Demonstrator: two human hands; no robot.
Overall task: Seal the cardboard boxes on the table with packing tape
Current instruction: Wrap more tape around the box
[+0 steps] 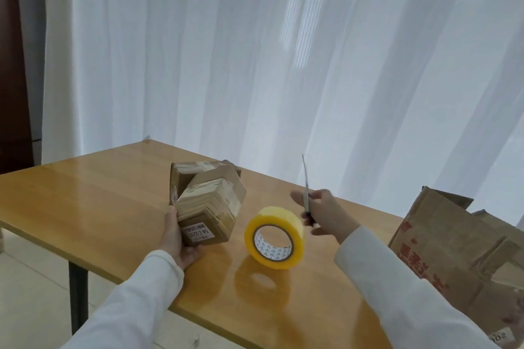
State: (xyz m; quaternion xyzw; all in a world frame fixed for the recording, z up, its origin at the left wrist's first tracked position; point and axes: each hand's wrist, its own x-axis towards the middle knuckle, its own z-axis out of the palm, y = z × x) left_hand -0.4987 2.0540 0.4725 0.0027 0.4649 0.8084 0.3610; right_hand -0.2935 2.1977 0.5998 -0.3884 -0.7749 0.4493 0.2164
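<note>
Left hand [181, 241] fingers grip box [211, 209] labelled "54-2-221"; right hand [326, 215] fingers clasp scissors [306, 192].

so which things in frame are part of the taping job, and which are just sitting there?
In the job:
- small cardboard box, held tilted by the left hand
- second small box behind it
- yellow tape roll, standing on edge
- scissors in the right hand

Lying about:
- large worn carton at right
- white curtain
- wooden table
</note>
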